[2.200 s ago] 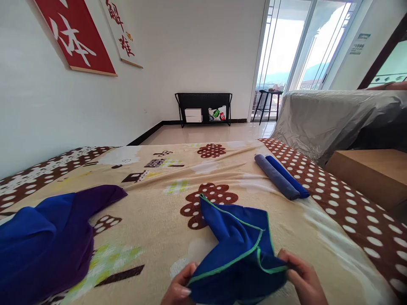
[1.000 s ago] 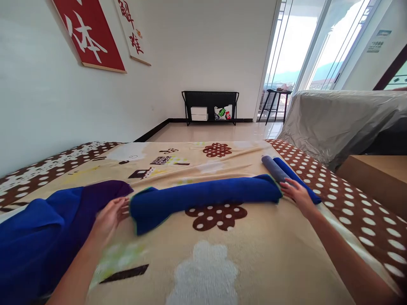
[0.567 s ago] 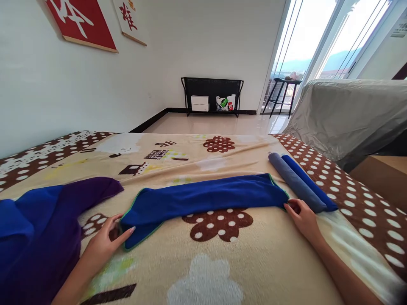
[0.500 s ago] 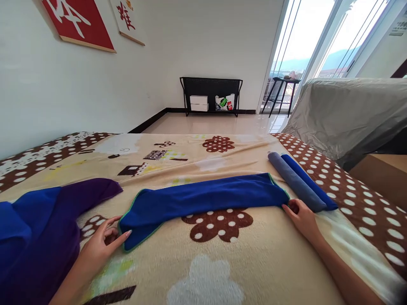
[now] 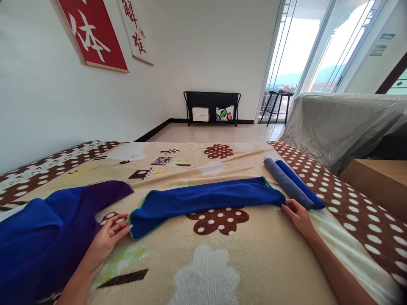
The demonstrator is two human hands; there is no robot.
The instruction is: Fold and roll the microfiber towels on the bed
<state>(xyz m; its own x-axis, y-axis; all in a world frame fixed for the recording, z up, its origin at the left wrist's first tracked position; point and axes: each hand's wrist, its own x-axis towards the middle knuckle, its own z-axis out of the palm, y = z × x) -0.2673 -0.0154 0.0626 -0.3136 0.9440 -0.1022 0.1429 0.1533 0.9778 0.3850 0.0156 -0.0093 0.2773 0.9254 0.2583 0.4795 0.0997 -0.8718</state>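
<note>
A blue towel [image 5: 203, 197] with green edging lies stretched across the bed as a long folded strip, its left end spread wider. My left hand [image 5: 110, 237] is at that left end, thumb and fingers closed on the green edge. At the opposite end, my right hand [image 5: 297, 216] pinches the near corner. Just beyond my right hand, a grey-blue rolled towel [image 5: 286, 182] and a blue rolled towel [image 5: 300, 184] lie side by side. Loose blue and purple cloths [image 5: 63, 228] are heaped left of my left hand.
A cream blanket [image 5: 270, 262] with brown dotted patterns covers the bed. Beyond it stand a black rack [image 5: 212, 99] against the wall and a dark stool [image 5: 277, 103] by the window. On the right are a sheet-covered piece of furniture [image 5: 343, 123] and a cardboard box [image 5: 375, 182].
The view has tilted up slightly and shifted. Both hands stay at the towel's two ends; the left fingers have drawn closer together on its edge. The towel lies nearly the same.
</note>
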